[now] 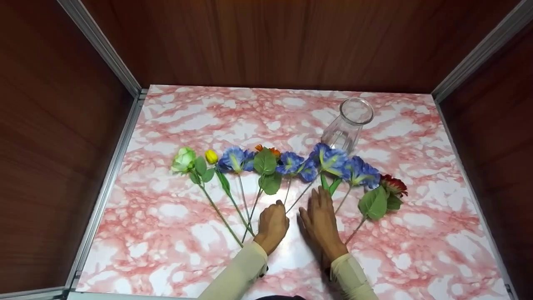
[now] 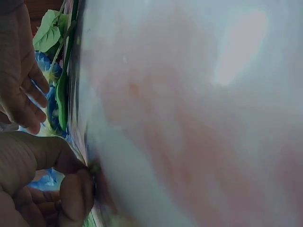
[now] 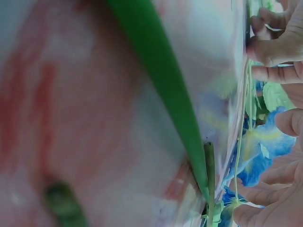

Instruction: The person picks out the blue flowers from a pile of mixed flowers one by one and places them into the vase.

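In the head view my left hand [image 1: 272, 225] is over the stems at the middle of the table. Its thumb and fingertips pinch a thin stem there, near the lower ends of two blue flowers [image 1: 290, 162]. In the left wrist view the pinching left hand [image 2: 47, 175] is low against the tabletop. To its right my right hand [image 1: 321, 218] reaches forward with fingers fairly straight, fingertips right at the green leaves [image 1: 331, 184] below a large blue flower [image 1: 331, 160]. The right wrist view shows these right-hand fingers [image 3: 279, 184] loosely spread beside blue petals [image 3: 260, 161].
A clear glass vase [image 1: 343, 129] is behind the blue flowers. Leftward lie a pale green rose [image 1: 183, 160], a yellow tulip [image 1: 211, 156] and an orange flower [image 1: 273, 151]. A dark red flower [image 1: 393, 185] lies at the right. Brown panels [image 1: 266, 46] enclose the pink marbled table [image 1: 416, 258].
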Available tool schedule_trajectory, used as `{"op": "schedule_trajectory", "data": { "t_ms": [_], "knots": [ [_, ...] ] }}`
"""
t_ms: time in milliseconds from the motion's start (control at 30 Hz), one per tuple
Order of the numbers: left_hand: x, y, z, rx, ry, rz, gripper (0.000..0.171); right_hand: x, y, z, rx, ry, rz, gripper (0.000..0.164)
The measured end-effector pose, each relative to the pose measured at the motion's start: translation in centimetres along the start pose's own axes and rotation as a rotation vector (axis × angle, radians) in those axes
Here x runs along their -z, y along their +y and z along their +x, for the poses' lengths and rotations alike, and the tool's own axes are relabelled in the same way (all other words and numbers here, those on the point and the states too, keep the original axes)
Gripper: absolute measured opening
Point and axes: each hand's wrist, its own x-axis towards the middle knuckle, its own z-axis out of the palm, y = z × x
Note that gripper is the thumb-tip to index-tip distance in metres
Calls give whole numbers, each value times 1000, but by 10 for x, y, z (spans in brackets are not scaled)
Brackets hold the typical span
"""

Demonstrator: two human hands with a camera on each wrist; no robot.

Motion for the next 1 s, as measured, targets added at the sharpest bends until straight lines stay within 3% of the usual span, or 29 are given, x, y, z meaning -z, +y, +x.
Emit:
{"op": "schedule_trajectory", "data": {
  "t_ms": [133,367,600,833,1000],
  "knots": [
    [-1,0,-2,58,-19,-14,16,-1,-2,-1,-6,-14,-2,61],
    [-3,-5,-5,80,-38,-10,21,-4,-4,-2,-25,-29,14,61],
    [-3,-4,-5,103,-28,-40,18,-1,-8,2,-107,-57,141,63],
    [1,2,-3,-9,33,-49,18,3,-13,9,-179,-38,290,53],
    [3,6,-2,-142,83,-73,14,8,-18,19,-276,-15,507,39]
  ]
}}
